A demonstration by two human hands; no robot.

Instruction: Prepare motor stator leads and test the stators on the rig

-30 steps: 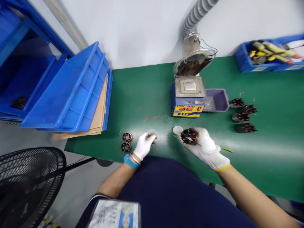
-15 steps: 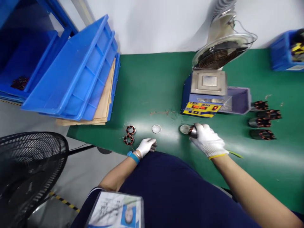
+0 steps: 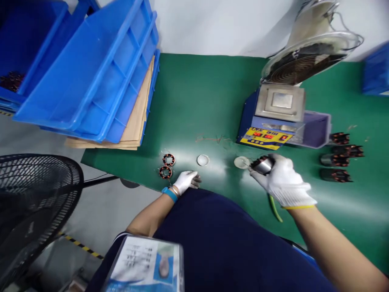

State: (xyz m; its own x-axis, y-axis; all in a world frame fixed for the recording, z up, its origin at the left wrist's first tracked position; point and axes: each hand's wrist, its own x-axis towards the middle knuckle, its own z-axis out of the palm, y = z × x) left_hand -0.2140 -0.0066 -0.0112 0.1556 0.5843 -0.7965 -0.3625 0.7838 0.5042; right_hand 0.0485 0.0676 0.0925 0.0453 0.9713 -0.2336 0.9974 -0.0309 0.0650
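Observation:
My right hand (image 3: 284, 180), in a white glove, grips a motor stator (image 3: 263, 165) with a bare metal side and dark, copper-wound end. Its wire ends point left toward a small round dish (image 3: 242, 162); whether they touch it I cannot tell. My left hand (image 3: 186, 181), also gloved, rests by the table's front edge with its fingers loosely extended and nothing in it. Two ring-shaped stators (image 3: 165, 172) with copper windings lie to its left. A second small white dish (image 3: 203, 160) sits between the hands. Green-handled tool, partly hidden (image 3: 275, 209), lies under my right hand.
A blue heating unit (image 3: 264, 138) with a metal top stands behind, under an extraction hood (image 3: 310, 61). Right of it are a purple bin (image 3: 316, 129) and several stators (image 3: 336, 175). Blue crates (image 3: 91, 73) are stacked left; a black fan (image 3: 39, 215) stands beside the table.
My right hand has drawn the stator right, away from the dish, and tilted it. My left hand stays by the table edge. The whole view has shifted slightly.

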